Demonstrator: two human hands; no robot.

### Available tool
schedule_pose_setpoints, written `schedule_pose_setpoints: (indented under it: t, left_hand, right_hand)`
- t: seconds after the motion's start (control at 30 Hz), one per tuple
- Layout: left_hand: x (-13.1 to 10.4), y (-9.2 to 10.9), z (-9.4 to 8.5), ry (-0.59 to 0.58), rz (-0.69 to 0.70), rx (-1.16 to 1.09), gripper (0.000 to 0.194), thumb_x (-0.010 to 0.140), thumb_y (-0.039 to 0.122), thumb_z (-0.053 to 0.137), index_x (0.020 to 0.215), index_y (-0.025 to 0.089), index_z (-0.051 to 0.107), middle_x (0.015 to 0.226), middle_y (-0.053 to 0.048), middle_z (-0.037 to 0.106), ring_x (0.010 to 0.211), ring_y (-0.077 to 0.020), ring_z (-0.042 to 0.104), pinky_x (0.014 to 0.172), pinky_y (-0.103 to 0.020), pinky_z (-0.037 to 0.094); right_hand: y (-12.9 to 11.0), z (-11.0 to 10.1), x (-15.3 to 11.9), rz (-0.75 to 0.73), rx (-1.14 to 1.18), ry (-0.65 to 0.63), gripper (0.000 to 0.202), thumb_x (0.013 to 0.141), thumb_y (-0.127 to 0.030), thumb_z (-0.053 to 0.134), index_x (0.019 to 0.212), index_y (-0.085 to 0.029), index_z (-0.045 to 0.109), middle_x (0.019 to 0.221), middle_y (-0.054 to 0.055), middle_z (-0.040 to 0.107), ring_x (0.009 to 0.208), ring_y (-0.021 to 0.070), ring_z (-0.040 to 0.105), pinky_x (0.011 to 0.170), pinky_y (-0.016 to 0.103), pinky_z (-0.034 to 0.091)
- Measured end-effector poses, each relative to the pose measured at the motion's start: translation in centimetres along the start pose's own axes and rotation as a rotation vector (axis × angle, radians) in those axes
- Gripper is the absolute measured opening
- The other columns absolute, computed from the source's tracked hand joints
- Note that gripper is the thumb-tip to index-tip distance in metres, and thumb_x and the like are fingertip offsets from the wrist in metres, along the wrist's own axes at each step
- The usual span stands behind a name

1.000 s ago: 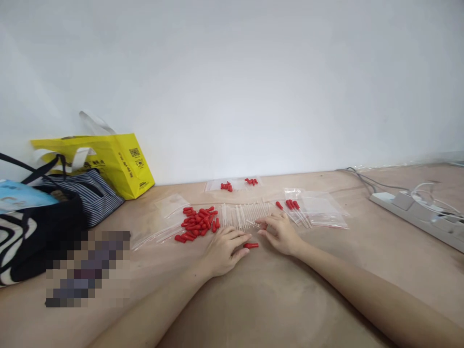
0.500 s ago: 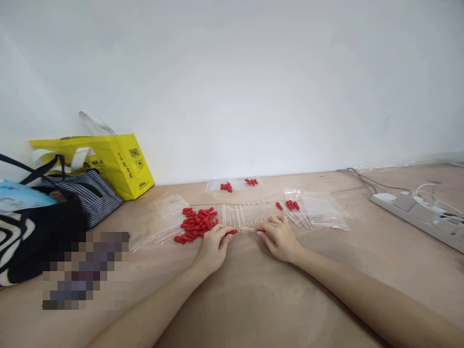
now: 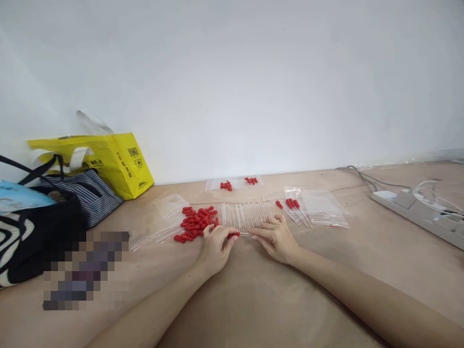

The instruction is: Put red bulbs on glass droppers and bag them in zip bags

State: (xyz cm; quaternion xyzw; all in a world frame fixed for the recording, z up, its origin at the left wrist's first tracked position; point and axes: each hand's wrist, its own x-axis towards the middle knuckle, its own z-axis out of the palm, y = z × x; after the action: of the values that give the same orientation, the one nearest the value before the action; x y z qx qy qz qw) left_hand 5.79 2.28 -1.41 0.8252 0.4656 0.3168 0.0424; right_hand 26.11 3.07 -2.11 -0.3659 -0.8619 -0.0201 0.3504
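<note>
Between finger and thumb, my left hand (image 3: 216, 247) pinches a red rubber bulb (image 3: 234, 235). My right hand (image 3: 276, 239) grips a clear dropper tube (image 3: 245, 234), whose end meets the bulb; how far it sits inside I cannot tell. Left of my hands lies a heap of red bulbs (image 3: 195, 222). A row of loose clear tubes (image 3: 242, 215) is spread just beyond my fingertips. To the right, several droppers with red bulbs fitted (image 3: 293, 205) lie side by side on the table.
Clear zip bags (image 3: 324, 208) lie at the right, more plastic bags (image 3: 170, 205) at the left. Against the wall is another bag holding bulbs and tubes (image 3: 237, 184). A yellow bag (image 3: 123, 166) and a striped pouch (image 3: 96, 198) stand far left, a power strip (image 3: 420, 210) far right.
The bulb and the tube have come together, the gap between them closing. My right hand has shifted slightly left, and my left hand has barely moved.
</note>
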Motion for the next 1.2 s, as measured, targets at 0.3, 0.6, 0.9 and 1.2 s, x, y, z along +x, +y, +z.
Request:
schedule_pose_setpoints:
  t: [0.3,0.6,0.9,1.2]
  left_hand:
    - [-0.4,0.7,-0.2,0.217,0.195,0.083,0.012,0.083,0.023,0.047,0.08,0.021,0.058,0.071,0.002,0.066,0.072,-0.0144,0.058,0.095,-0.044,0.019]
    - [-0.4,1.4,-0.7,0.29,0.318,0.176,0.013,0.082,0.021,0.048,0.077,0.021,0.059,0.065,0.003,0.067,0.065,-0.0132,0.059,0.098,-0.045,0.016]
    - [-0.5,1.4,-0.6,0.236,0.309,0.126,0.013,0.082,0.021,0.048,0.076,0.021,0.059,0.065,0.003,0.066,0.065,-0.013,0.059,0.098,-0.044,0.017]
    - [-0.3,1.5,-0.2,0.277,0.287,0.109,0.014,0.082,0.024,0.048,0.074,0.02,0.059,0.066,0.002,0.066,0.064,-0.0134,0.059,0.096,-0.044,0.02]
  right_hand:
    - [-1.1,0.0,-0.1,-0.159,-0.158,0.142,0.019,0.083,-0.022,0.044,0.087,-0.021,0.062,0.057,0.0,0.057,0.065,0.0127,0.042,0.077,0.035,0.021]
    - [-0.9,-0.1,-0.4,-0.213,-0.208,0.112,0.02,0.082,-0.017,0.04,0.083,-0.02,0.06,0.057,-0.001,0.055,0.065,0.0123,0.043,0.08,0.036,0.02]
    - [-1.0,0.0,-0.3,-0.233,-0.23,0.136,0.02,0.083,-0.016,0.039,0.082,-0.02,0.059,0.056,-0.002,0.053,0.064,0.0115,0.043,0.081,0.036,0.019]
    - [-1.0,0.7,0.1,-0.264,-0.171,0.149,0.019,0.082,-0.016,0.039,0.082,-0.016,0.059,0.056,0.0,0.051,0.064,0.0132,0.04,0.071,0.032,0.025]
